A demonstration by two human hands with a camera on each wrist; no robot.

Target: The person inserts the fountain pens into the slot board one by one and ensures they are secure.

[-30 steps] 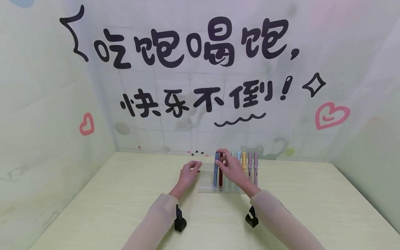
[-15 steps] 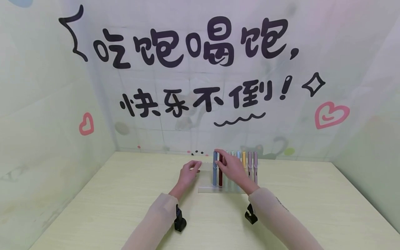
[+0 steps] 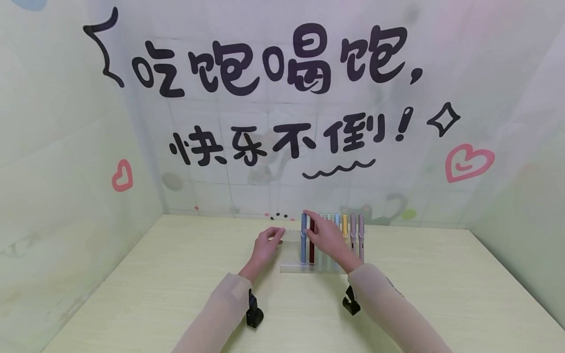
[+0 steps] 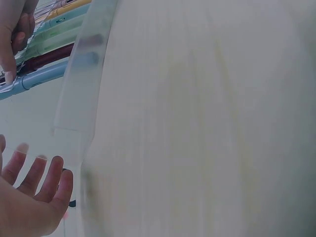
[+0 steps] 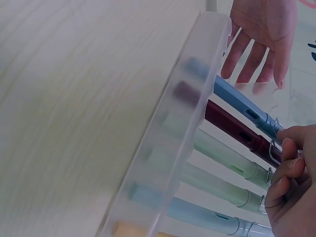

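Note:
A clear pen stand (image 3: 289,268) holds a row of upright capped pens. My left hand (image 3: 266,245) grips its left edge, with fingers behind the clear panel and the thumb in front. At the left end of the row, my right hand (image 3: 328,240) pinches the cap of a blue pen (image 5: 242,103), index finger at its top and thumb by the clip. The pen's lower end sits behind the frosted front lip. Right beside it stands a dark red pen (image 5: 232,126), partly covered by the right hand in the head view. Pale green pens (image 5: 222,153) follow.
Further right in the stand are a light blue pen (image 5: 202,215), a yellow pen (image 3: 345,225) and purple pens (image 3: 361,225). The stand rests on a pale wooden table (image 3: 154,294). A printed cloth wall (image 3: 265,191) rises behind it.
The blue pen has shifted slightly left and straightened up in the stand. My right hand and forearm have moved a little left; the left hand has stayed in place.

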